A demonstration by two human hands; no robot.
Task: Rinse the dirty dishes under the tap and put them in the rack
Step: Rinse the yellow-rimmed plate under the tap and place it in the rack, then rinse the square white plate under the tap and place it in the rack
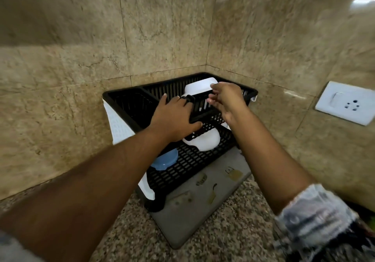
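The black slatted rack (203, 160) sits in the corner at twelve o'clock, white bowl (205, 142) inside; left hand (174, 117) grips its small tray (203, 109), right hand (227, 99) hovers, fingers loosely spread

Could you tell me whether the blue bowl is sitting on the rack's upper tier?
No, the blue bowl lies on the lower tier of the black rack, below the left hand.

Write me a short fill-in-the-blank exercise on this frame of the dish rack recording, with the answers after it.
1. The rack is made of slotted plastic coloured ____.
2. On the lower tier, left of the white dish, sits a bowl coloured ____.
3. The left hand rests on the rack's ____ tier.
4. The white socket plate is on the wall to the rack's ____.

Answers: black; blue; upper; right
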